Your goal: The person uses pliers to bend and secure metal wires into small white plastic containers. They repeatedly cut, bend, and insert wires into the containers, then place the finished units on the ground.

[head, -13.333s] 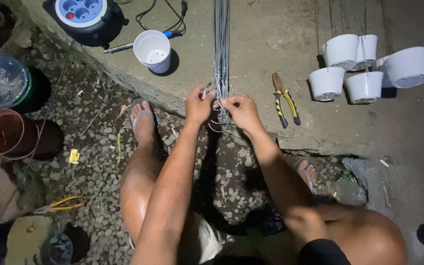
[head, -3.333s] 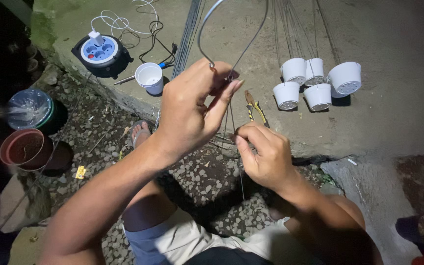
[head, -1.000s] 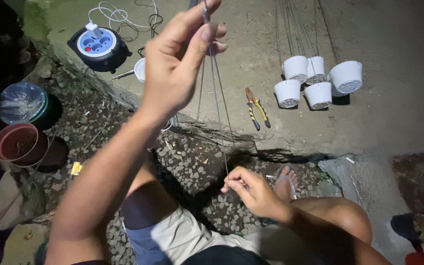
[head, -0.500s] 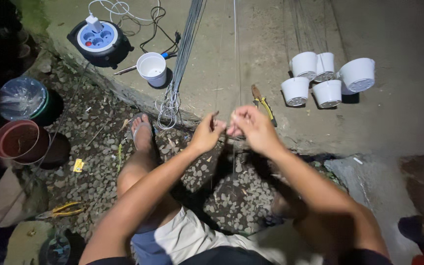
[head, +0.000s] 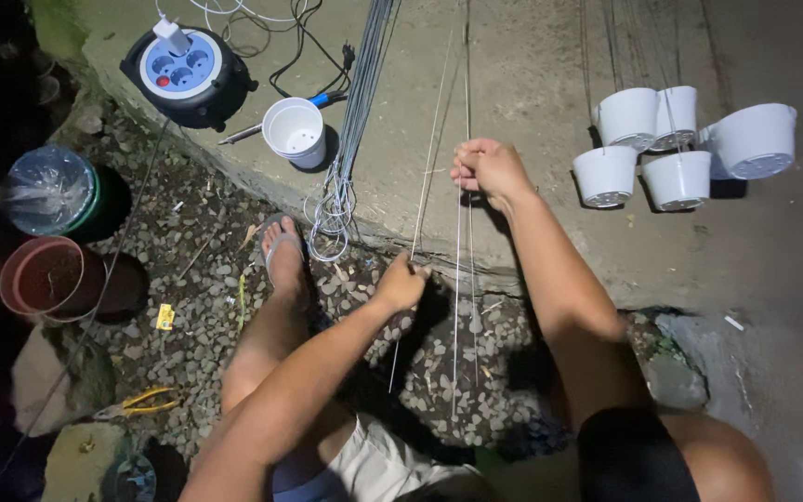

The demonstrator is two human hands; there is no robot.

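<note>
Head view shows the left hand [head: 401, 284] pinching 1 thin wire [head: 427, 167] over the gravel [head: 225, 297], while the right hand [head: 487, 167] is closed in a fist around 2 more wires [head: 462, 279] above the concrete slab [head: 513, 56]. All 3 wires run from the top edge down between the knees. Beside them lie a wire bundle [head: 360, 93], a cup [head: 295, 130], a cable reel [head: 183, 70] and 5 white pots [head: 676, 139].

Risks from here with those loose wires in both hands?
1. The thin wires end free below the hands, over the bare thigh; a slip of the left hand or right hand could let them whip or jab.
2. The bundle of wires loops beside the sandalled foot; it might snag.
3. The power reel sits near bare wire.
</note>
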